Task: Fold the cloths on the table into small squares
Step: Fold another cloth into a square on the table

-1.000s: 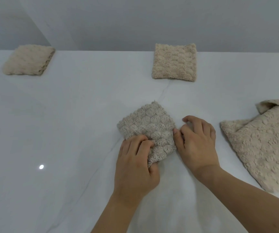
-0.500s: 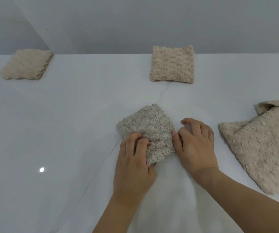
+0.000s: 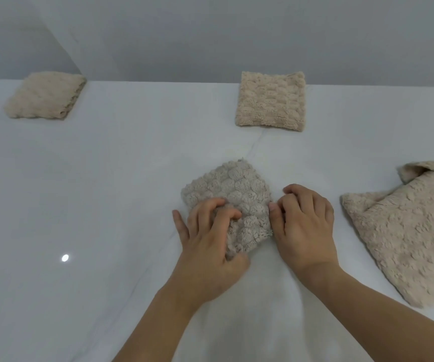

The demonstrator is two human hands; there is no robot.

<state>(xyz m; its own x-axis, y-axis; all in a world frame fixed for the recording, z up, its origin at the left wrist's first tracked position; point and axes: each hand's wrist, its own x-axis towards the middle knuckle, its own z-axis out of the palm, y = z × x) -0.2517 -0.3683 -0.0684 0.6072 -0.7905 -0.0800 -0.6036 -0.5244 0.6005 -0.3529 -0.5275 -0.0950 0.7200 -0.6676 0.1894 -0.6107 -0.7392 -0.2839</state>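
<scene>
A small grey-beige folded cloth [image 3: 232,190] lies as a tilted square at the table's middle. My left hand [image 3: 208,241] grips its near-left part, with fingers curled into the top and the thumb at the near edge. My right hand [image 3: 306,226] sits at the cloth's right edge with its fingers curled and the thumb tip against the edge. Two beige folded squares rest at the back, one at the far left [image 3: 44,95] and one at the far centre [image 3: 270,101]. A larger beige cloth [image 3: 406,231], loosely laid with a turned-up corner, lies to the right.
The white marble-look table [image 3: 106,192] ends at a grey wall [image 3: 236,35] behind. A bright light spot [image 3: 65,257] reflects at the left front. Bare tabletop stretches to the left of my hands.
My left fingers have dug further into the small cloth, and the little finger has spread out to the left. The right hand stays at the right edge. The view has shifted slightly.
</scene>
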